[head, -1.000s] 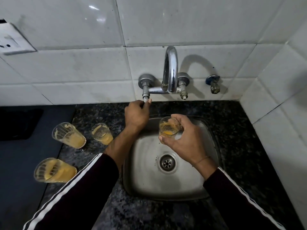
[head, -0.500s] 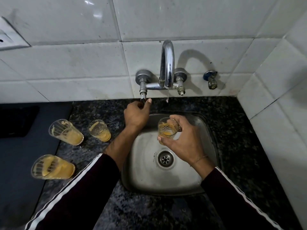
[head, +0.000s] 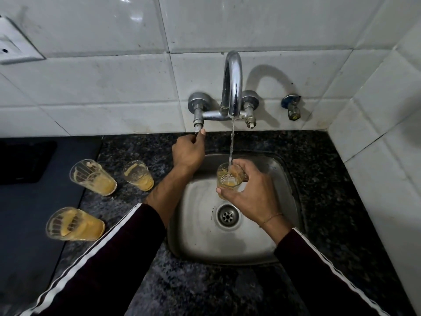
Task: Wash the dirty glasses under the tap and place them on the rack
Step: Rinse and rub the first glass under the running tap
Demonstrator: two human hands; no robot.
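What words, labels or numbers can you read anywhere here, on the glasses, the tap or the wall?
None can be read.
Glass in the right hand, under the tap: ribbed, no print.
Three dirty glasses on the counter: orange residue only.
Wall socket: no readable marking.
Tiles: plain.

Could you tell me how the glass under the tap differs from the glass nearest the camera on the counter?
The glass under the tap is in the right hand's grip over the sink, with water running into it; the nearest counter glass stands untouched on the dark granite, away from the water. The counter glass looks larger in this view. Both are clear, carrying orange residue.
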